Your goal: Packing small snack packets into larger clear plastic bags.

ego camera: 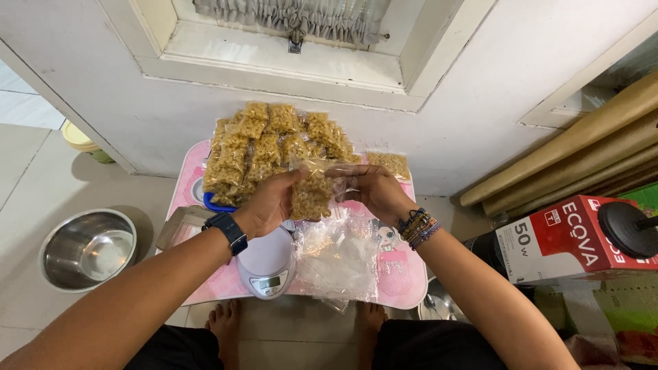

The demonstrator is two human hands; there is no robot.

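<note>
Two hands hold one clear snack bag (312,192) above the table (404,291). Left hand (269,204) fingers clamped on its left edge, right hand (373,192) fingers pinching the top right. Scale (267,264) just below left fingers; empty bags (336,257) below right; filled bags (274,140) stacked beyond.

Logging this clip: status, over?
Left hand and right hand shut on clear snack bag. Above white scale. Nothing in the way.

Low pink table (404,291) on tiled floor (41,178) carries a heap of filled snack bags (264,147), white kitchen scale (267,264), and empty clear bags (336,257).
</note>
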